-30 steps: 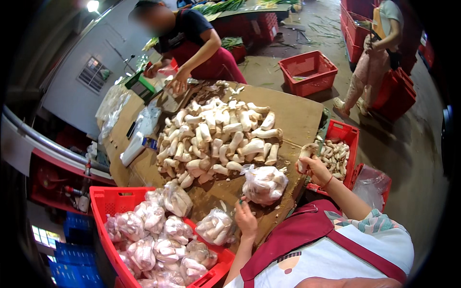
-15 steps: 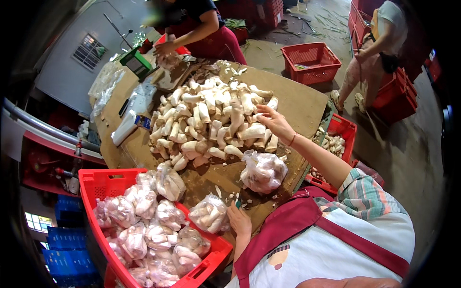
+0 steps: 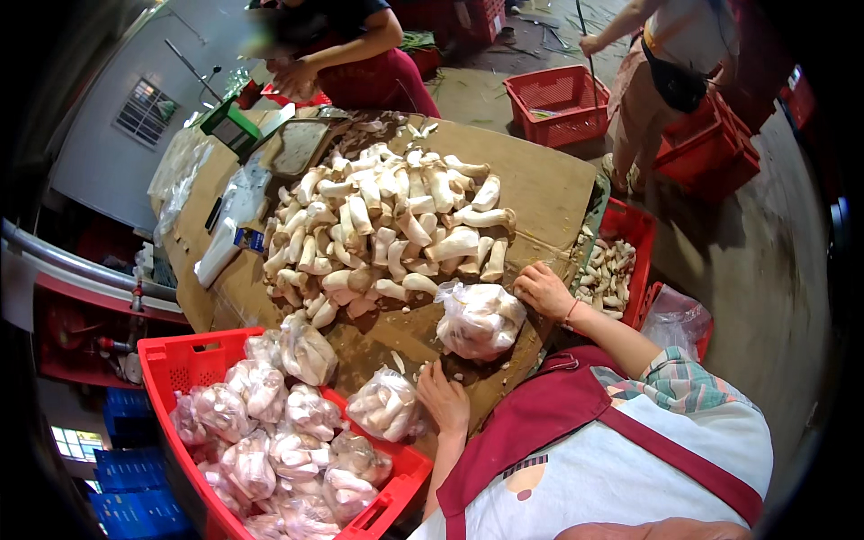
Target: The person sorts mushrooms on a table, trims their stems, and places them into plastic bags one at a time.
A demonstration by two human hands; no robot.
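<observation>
A large heap of king oyster mushrooms (image 3: 387, 225), with thick pale stems, covers the middle of the cardboard-topped table (image 3: 540, 171). In front of it sits a clear plastic bag of mushrooms (image 3: 481, 322). My right hand (image 3: 543, 290) is at that bag's right side, fingers loosely bent and apart; whether the fingertips touch the plastic is unclear. My left hand (image 3: 443, 398) lies low over the table with its fingers stretched out. It is between that bag and a second bagged bunch of mushrooms (image 3: 387, 403), which leans at the rim of a red crate (image 3: 193, 355).
Several bagged mushrooms (image 3: 270, 432) fill the red crate. On my right stands another red crate with mushroom pieces (image 3: 607, 274). A co-worker (image 3: 360, 54) handles something across the table; another person (image 3: 666, 72) stands by a red basket (image 3: 558, 103). Plastic film (image 3: 220, 243) lies at left.
My right hand has come back from the heap to the nearer bag. A teal-handled tool at my left hand no longer shows. The person at right has moved leftward to the red basket.
</observation>
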